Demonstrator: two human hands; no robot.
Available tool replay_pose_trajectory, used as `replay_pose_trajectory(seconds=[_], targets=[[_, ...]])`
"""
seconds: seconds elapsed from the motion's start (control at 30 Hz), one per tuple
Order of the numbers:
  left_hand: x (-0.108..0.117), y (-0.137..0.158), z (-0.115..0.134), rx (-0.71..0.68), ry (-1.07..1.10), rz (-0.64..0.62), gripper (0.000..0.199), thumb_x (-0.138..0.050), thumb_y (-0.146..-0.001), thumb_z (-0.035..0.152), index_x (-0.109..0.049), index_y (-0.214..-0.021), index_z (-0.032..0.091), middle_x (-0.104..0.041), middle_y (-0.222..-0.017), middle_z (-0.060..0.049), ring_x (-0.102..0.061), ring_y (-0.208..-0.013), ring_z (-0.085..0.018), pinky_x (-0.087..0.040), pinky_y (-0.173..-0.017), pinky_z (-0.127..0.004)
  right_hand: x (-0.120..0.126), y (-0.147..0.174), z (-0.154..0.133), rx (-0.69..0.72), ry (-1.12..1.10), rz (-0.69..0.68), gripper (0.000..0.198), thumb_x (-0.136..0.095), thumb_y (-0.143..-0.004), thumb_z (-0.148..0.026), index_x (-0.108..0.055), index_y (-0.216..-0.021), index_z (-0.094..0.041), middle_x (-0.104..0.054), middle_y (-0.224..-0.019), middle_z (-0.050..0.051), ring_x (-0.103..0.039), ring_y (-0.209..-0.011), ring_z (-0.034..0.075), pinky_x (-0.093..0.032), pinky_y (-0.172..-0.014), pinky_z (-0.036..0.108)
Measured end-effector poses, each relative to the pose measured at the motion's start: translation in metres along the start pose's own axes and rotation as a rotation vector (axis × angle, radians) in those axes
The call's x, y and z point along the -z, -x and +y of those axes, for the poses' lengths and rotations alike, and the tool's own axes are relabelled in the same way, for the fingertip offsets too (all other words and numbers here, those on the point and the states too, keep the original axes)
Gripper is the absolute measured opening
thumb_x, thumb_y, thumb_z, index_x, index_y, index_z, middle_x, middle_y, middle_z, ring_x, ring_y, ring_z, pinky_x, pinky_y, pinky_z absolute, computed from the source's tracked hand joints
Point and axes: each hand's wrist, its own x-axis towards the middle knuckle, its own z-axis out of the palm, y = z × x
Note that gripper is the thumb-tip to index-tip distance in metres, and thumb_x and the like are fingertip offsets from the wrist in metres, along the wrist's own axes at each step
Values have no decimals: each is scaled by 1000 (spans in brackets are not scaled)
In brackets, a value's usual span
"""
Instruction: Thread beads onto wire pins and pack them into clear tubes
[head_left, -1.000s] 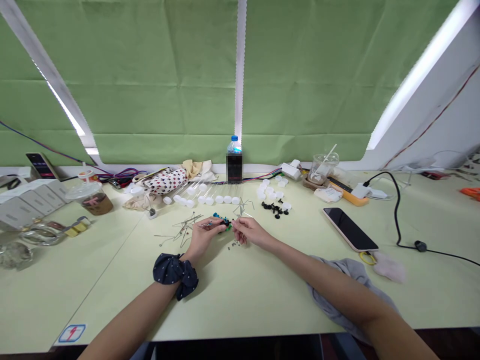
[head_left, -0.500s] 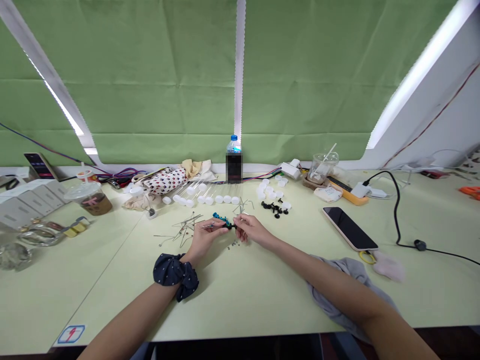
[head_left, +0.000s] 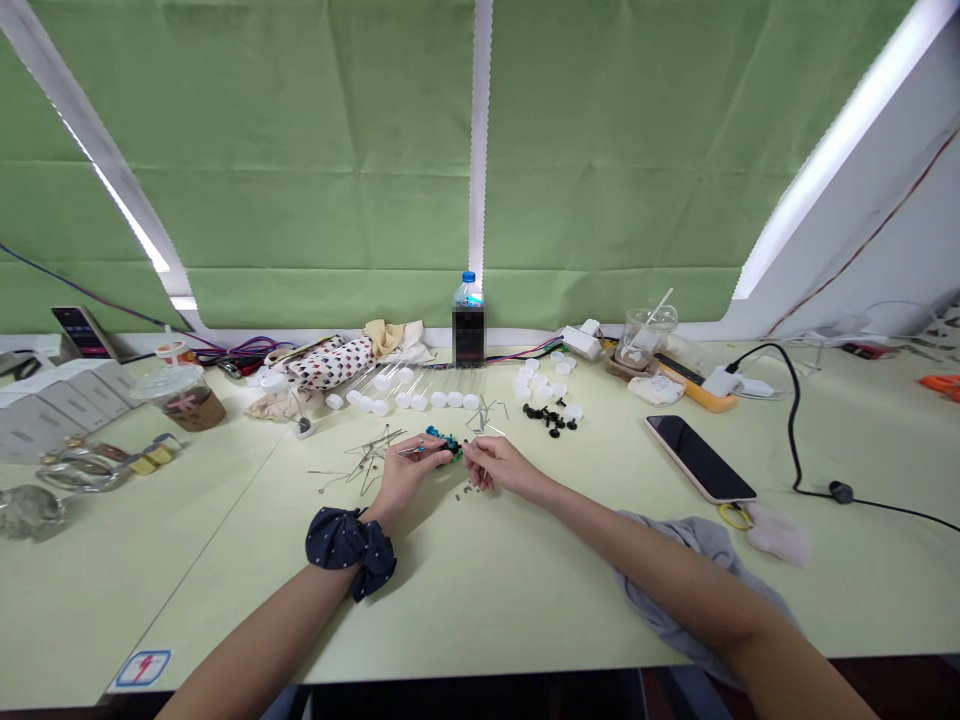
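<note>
My left hand (head_left: 405, 472) is closed in a pinch on a thin metal rod (head_left: 409, 450) and a small black part at its fingertips. Close against it, my right hand (head_left: 496, 465) has its thumb and fingers pressed together; what they hold is too small to make out. Blue and green small pieces (head_left: 435, 433) lie just behind the fingertips. Tiny grey metal bits (head_left: 466, 490) are scattered below the hands. Several thin metal rods (head_left: 367, 455) lie crossed at the left, and bent L-shaped metal pieces (head_left: 489, 416) lie behind my right hand.
Black caps (head_left: 553, 418) and white caps (head_left: 536, 378) are grouped at back right. Clear tubes with white caps (head_left: 405, 400) lie at the back. A bottle (head_left: 469, 325), a phone (head_left: 701, 458), a drink cup (head_left: 191, 400) and grey cloth (head_left: 697, 550) surround the work area.
My right hand has shifted slightly left and its fingers have turned a little. A bit of green now shows between the hands. The left hand has barely moved.
</note>
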Motion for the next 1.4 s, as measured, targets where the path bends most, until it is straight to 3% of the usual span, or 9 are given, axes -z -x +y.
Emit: replay_pose_trajectory(seconds=[0.27, 0.73, 1.13, 1.4], targets=[[-1, 1, 0, 20, 6, -54, 16, -77, -58, 23, -70, -70, 15, -65, -81, -5, -59, -77, -16, -49, -71, -29, 2, -2, -1, 19, -17, 63, 40, -49, -79, -58, -47, -79, -18, -56, -52, -4, -49, -38, 7, -36, -36, 17], [0, -2, -3, 1, -11, 20, 19, -77, -58, 26, -70, -71, 15, -66, -81, -6, -60, -77, -18, -50, -70, -30, -1, -1, -1, -14, 1, 2, 46, -46, -80, -60, -50, -70, -15, -54, -50, -2, -48, -39, 7, -37, -37, 17], [-3, 1, -1, 11, 21, -50, 19, -78, -56, 25, -70, -70, 15, -66, -81, -7, -61, -78, -18, -51, -71, -31, 2, -1, -6, 5, 0, 72, 43, -47, -79, -59, -46, -70, -17, -54, -51, -3, -48, -39, 7, -36, -37, 18], [-2, 1, -3, 12, 9, -38, 18, -77, -58, 25, -71, -72, 16, -67, -84, -6, -61, -79, -18, -49, -72, -31, 2, -3, -3, -7, -23, 47, 45, -46, -79, -61, -48, -70, -17, -55, -51, -2, -49, -39, 8, -36, -37, 18]])
